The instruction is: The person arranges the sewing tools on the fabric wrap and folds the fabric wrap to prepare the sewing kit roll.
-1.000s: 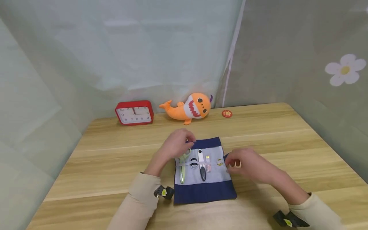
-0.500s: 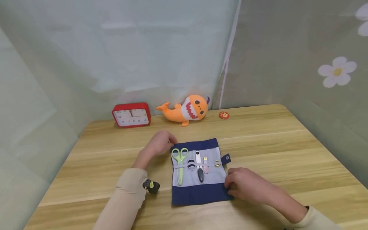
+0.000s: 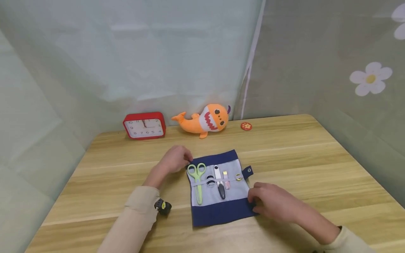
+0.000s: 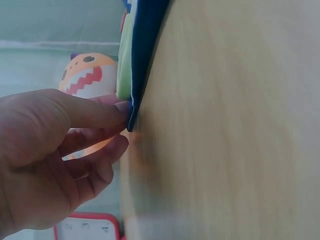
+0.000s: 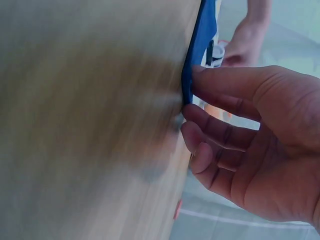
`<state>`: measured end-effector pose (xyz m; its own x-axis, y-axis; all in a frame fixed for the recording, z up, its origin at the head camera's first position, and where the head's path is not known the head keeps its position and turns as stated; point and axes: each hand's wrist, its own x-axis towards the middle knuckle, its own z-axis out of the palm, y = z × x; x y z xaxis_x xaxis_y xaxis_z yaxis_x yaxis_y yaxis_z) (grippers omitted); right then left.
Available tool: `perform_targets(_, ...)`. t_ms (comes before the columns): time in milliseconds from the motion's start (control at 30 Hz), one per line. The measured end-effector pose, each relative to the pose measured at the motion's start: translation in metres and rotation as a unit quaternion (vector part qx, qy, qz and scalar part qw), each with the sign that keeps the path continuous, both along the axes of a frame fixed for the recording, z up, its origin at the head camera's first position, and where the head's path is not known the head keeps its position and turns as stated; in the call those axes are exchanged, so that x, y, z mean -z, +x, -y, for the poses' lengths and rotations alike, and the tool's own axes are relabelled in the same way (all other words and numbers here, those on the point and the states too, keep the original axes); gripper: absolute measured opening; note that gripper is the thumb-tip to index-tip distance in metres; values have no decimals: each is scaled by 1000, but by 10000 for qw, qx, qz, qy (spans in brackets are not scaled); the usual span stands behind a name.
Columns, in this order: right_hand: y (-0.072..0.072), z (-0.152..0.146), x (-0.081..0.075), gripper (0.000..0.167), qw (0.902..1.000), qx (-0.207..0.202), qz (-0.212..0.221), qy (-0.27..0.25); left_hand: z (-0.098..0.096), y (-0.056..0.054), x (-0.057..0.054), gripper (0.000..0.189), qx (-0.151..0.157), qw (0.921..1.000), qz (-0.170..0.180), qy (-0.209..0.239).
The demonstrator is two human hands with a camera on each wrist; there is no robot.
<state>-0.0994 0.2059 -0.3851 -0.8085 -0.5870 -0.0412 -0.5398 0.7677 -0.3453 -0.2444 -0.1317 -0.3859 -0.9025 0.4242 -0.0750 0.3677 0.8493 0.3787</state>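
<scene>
A navy and grey fabric tool roll (image 3: 225,212) lies unfolded on the table. Under its elastic band sit green scissors (image 3: 198,189), a black-and-white thread spool (image 3: 210,181), a slim white tool with a black end (image 3: 221,191), a small pink-and-white piece (image 3: 226,184) and a gold ring (image 3: 238,177). My left hand (image 3: 175,160) pinches the roll's far left corner; the left wrist view shows thumb and finger on the navy edge (image 4: 145,50). At the near right corner, my right hand (image 3: 273,202) pinches the navy border (image 5: 200,40) between thumb and fingers.
Along the table's back edge stand a red clock (image 3: 144,126) and an orange shark plush (image 3: 202,121), with a round red badge (image 3: 246,126) to their right. A snap tab (image 3: 248,172) sticks out from the roll's right side. Fabric walls surround the wooden table (image 3: 300,151).
My left hand has gone from the scissors' handles to the far left corner. My right hand has come from the snap tab to the near right corner. The roll has turned slightly counterclockwise.
</scene>
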Motion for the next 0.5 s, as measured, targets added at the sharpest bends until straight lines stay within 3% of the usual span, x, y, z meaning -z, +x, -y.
perform_targets(300, -30, -16, -3, 18, 9982, 583, 122, -94, 14, 35, -10, 9, 336, 9962, -127, -791)
perform_targets(500, -59, -23, -3, 13, 9950, 983, 63, -159, 15, 64, -16, 19, 269, 9945, -131, -1002)
